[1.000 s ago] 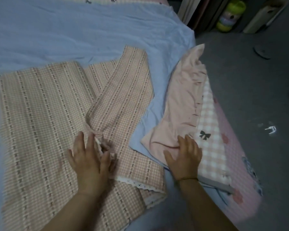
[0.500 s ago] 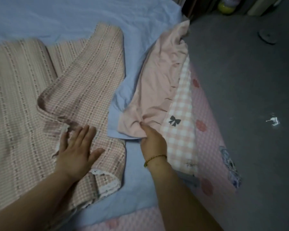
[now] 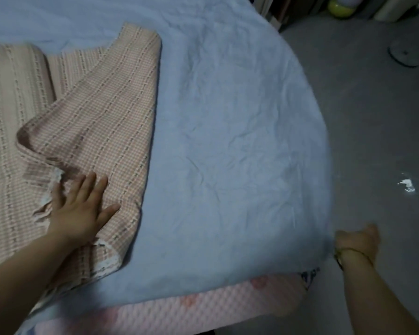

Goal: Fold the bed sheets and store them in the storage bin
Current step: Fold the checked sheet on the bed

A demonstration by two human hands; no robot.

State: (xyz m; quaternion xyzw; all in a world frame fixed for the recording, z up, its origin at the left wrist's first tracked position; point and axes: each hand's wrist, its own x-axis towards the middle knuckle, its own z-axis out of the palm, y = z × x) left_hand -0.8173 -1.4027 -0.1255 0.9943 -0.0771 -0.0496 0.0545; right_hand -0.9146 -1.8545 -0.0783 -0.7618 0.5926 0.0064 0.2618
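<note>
Since half a second ago the blue sheet (image 3: 228,141) has been drawn out over the near corner of the bed, so that it now covers the pale pink ruffled cloth and the checked bow-print fabric that lay there. The right hand (image 3: 358,240) has travelled from that spot to the far right, out beyond the bed's side. The left hand (image 3: 80,209) has hardly shifted.

Little here carries any marking. A small dark print (image 3: 309,274) shows at the corner of the pink quilted mattress cover (image 3: 203,308), just under the blue sheet's hem, but it is too blurred to read.

The left hand lies flat with its fingers straight and spread apart, palm down on the pink checked sheet (image 3: 102,117) — pressing it near a white lace trim. That sheet sits on the left part of the bed on top of the blue one; one long flap is folded back over the rest, with a rounded fold above the hand.

The right hand is at the blue sheet's right edge, over the grey floor (image 3: 361,117). Its fingers are curled in, closed on the sheet's edge, though blur hides the fingertips. A thin band (image 3: 340,258) circles that wrist.

The blue sheet is creased and spread wide — reaching from the top of the view down to the mattress cover's near border.

On the floor lie a white scrap (image 3: 406,184) and a dark round disc (image 3: 404,54); a yellow-green container (image 3: 340,7) stands at the top edge.
</note>
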